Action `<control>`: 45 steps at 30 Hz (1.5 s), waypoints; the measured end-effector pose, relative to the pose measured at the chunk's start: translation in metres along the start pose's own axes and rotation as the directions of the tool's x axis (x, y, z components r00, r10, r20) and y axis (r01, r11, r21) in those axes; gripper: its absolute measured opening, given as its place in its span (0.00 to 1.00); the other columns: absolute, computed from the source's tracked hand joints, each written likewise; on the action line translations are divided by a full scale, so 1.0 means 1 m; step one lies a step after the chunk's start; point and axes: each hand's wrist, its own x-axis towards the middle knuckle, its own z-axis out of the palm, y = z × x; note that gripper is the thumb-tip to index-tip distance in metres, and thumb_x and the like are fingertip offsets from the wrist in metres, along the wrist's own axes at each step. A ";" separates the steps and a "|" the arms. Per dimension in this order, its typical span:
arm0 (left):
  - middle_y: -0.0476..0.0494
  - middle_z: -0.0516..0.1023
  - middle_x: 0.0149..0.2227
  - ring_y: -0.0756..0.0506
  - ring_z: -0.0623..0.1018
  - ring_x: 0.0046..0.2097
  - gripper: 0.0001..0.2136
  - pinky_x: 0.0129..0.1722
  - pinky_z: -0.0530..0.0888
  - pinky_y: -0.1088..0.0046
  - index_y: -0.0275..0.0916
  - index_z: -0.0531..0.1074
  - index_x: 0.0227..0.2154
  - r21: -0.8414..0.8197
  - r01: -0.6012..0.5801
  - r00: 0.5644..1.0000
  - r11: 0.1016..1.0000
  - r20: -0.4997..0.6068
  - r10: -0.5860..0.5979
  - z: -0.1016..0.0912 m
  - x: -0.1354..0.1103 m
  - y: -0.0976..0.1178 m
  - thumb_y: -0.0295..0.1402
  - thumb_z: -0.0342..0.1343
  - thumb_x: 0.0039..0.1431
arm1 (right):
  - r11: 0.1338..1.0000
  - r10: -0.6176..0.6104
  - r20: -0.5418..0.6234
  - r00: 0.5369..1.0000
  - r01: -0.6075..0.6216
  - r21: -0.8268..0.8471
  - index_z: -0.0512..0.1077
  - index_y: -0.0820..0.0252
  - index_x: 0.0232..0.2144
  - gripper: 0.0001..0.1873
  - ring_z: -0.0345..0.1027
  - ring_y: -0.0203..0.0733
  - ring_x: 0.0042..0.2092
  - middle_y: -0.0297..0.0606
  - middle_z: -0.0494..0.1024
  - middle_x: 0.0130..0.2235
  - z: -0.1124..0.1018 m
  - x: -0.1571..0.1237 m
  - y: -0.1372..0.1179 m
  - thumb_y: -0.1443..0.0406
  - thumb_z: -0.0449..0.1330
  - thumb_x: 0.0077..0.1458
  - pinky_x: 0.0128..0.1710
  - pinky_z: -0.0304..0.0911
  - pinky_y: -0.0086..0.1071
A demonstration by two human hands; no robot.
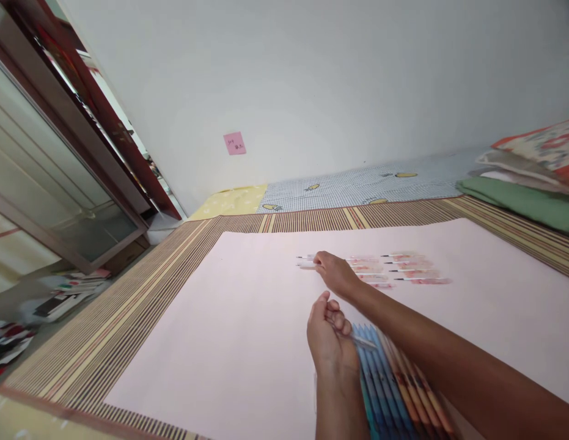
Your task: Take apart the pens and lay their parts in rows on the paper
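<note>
My right hand is low over the pale pink sheet, its fingers pinched on a slim white pen that points left. A similar thin pen lies just beyond it, partly hidden by the fingers. To the right lie several slim pens with dark tips and pinkish patterned barrels, set out in rows. Nearer to me, my left hand is turned palm up, fingers curled around a slender pale pen whose end sticks out right. Below it is a row of pointed, pencil-like shapes, blue fading to orange, partly covered by my forearms.
The pink sheet lies on a striped mat. Folded cloths and a patterned cushion are piled at the back right. A pink note sticks to the wall. Sliding doors and floor clutter are on the left.
</note>
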 end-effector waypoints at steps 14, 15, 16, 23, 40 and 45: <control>0.50 0.66 0.25 0.57 0.57 0.18 0.03 0.17 0.52 0.81 0.33 0.72 0.33 -0.022 0.025 0.999 0.999 -0.025 -0.025 0.003 -0.005 0.002 0.26 0.58 0.55 | 0.973 0.011 0.015 1.000 -0.007 -0.230 0.74 0.61 0.39 0.06 0.69 0.43 0.43 0.43 0.76 0.44 -0.001 0.011 0.007 0.71 0.58 0.62 0.42 0.56 0.33; 0.50 0.66 0.25 0.57 0.57 0.19 0.03 0.17 0.52 0.81 0.33 0.72 0.33 -0.021 0.023 0.999 1.000 -0.026 -0.024 0.003 -0.005 0.002 0.26 0.59 0.54 | 0.970 0.009 0.024 1.000 -0.003 -0.244 0.74 0.61 0.40 0.05 0.69 0.43 0.43 0.43 0.76 0.44 -0.001 0.011 0.007 0.71 0.59 0.62 0.42 0.56 0.33; 0.50 0.66 0.25 0.57 0.57 0.19 0.04 0.17 0.52 0.81 0.33 0.72 0.33 -0.021 0.022 0.999 1.000 -0.024 -0.023 0.002 -0.005 0.002 0.26 0.59 0.54 | 0.967 0.009 0.031 0.999 0.000 -0.256 0.74 0.61 0.40 0.05 0.70 0.43 0.43 0.43 0.77 0.44 -0.001 0.011 0.007 0.71 0.59 0.62 0.41 0.56 0.34; 0.50 0.67 0.25 0.57 0.57 0.19 0.05 0.17 0.52 0.81 0.33 0.73 0.34 -0.019 0.029 1.000 0.999 -0.010 -0.029 0.000 -0.002 0.000 0.26 0.59 0.53 | 0.952 0.004 0.042 0.999 0.009 -0.305 0.74 0.61 0.39 0.04 0.70 0.44 0.42 0.42 0.77 0.44 -0.002 0.010 0.010 0.71 0.59 0.63 0.40 0.54 0.35; 0.50 0.67 0.24 0.57 0.56 0.18 0.02 0.16 0.52 0.82 0.32 0.72 0.33 -0.023 0.044 0.999 0.999 -0.010 -0.044 0.003 -0.004 0.001 0.25 0.58 0.56 | 0.923 -0.013 0.069 0.998 0.039 -0.383 0.75 0.61 0.38 0.04 0.72 0.44 0.43 0.45 0.79 0.44 -0.006 0.012 0.010 0.68 0.59 0.64 0.40 0.54 0.35; 0.50 0.67 0.24 0.57 0.56 0.19 0.03 0.16 0.52 0.82 0.33 0.72 0.32 -0.010 0.042 0.999 0.999 -0.007 -0.042 0.002 -0.003 0.000 0.26 0.59 0.55 | 0.910 -0.047 0.067 0.997 0.070 -0.408 0.74 0.63 0.40 0.05 0.72 0.47 0.46 0.46 0.78 0.45 -0.002 0.014 0.012 0.70 0.58 0.64 0.43 0.55 0.36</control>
